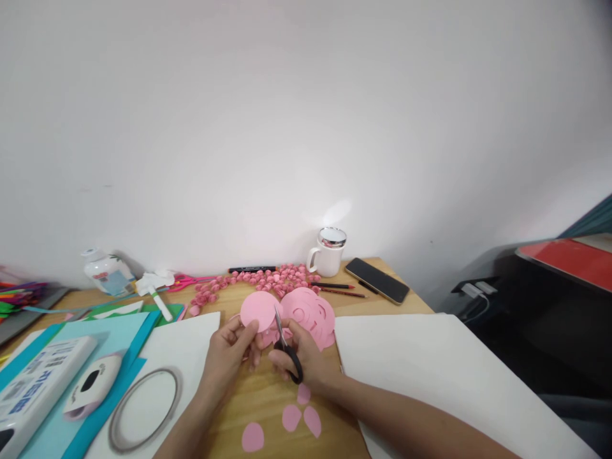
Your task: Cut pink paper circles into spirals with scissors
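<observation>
Between thumb and fingers, my left hand (pixel 234 349) holds a round pink paper disc (pixel 259 310) upright above the table. My right hand (pixel 308 357) grips black-handled scissors (pixel 289 350), their blades pointing up at the disc's right edge. Whether the blades are cutting into the paper I cannot tell. Just behind my hands lies a pile of pink paper circles (pixel 313 313), some with curved cuts. Several small pink paper pieces (pixel 253 437) are on the wood in front of my hands.
Many small rolled pink paper flowers (pixel 277 278) lie at the back, near a white mug (pixel 327 255), pencils and a phone (pixel 377 280). White sheets (pixel 430 357) flank my hands. At left are a tape ring (pixel 143 410), coloured paper and a white bottle (pixel 109 273).
</observation>
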`<state>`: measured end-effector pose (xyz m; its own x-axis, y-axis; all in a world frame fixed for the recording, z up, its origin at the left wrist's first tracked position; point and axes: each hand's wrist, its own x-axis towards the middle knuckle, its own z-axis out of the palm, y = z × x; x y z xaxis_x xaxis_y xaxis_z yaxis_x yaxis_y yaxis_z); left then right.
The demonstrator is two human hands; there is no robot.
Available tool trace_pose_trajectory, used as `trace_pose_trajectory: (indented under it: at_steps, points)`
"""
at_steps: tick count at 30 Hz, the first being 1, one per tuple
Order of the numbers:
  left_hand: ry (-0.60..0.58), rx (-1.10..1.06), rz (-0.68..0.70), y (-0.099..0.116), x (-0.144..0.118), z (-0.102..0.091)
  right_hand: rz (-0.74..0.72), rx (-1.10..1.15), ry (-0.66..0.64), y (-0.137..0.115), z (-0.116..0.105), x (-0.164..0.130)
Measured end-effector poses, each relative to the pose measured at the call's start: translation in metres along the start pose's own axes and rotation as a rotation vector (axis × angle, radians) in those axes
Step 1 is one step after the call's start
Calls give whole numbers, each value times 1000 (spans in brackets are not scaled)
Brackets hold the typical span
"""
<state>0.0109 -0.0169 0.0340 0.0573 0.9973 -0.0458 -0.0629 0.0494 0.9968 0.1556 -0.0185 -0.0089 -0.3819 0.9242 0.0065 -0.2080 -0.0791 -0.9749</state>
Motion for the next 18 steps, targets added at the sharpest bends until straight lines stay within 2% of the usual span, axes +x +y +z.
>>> trace_pose_trajectory:
  at_steps: [3, 8, 18]
  points:
    - [-10, -22, -11, 1, -1, 2, 1, 0, -27, -1, 0, -1]
    - [27, 64, -9, 1, -2, 2, 2, -2, -82, -2, 0, -3]
    - [46, 126, -32, 4, -2, 3, -90, -13, -54, -11, 1, -2]
